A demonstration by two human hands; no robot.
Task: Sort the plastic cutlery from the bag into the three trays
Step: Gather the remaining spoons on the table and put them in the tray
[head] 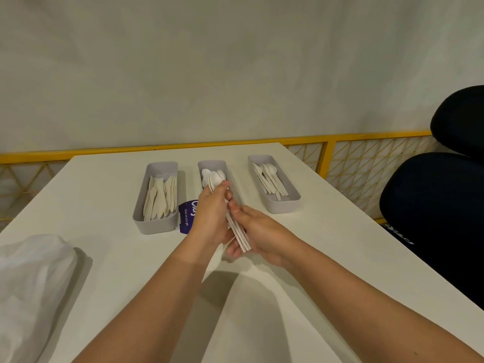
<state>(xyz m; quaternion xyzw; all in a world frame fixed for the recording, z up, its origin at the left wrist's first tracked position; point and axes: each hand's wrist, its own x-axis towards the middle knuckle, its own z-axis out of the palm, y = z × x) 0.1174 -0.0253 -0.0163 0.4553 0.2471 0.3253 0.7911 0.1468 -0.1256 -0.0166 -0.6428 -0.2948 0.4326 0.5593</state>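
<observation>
Gripping bundled white plastic spoons [239, 237] in left hand [209, 216] and right hand [262, 231], bowls aimed ahead toward middle grey oblong tray [210, 164].

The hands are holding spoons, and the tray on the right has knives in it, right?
Not quite. In the head view, the right tray holds forks, not knives. The left hand and right hand do hold a bunch of spoons.

I see a white table [104, 195] from 9 to 5 o'clock, with a purple card [186, 213] with white lettering near its centre. A yellow mesh railing [340, 138] runs behind it. Two black chair cushions [432, 205] sit at 3 o'clock, and a plain wall [235, 61] at 12.
</observation>
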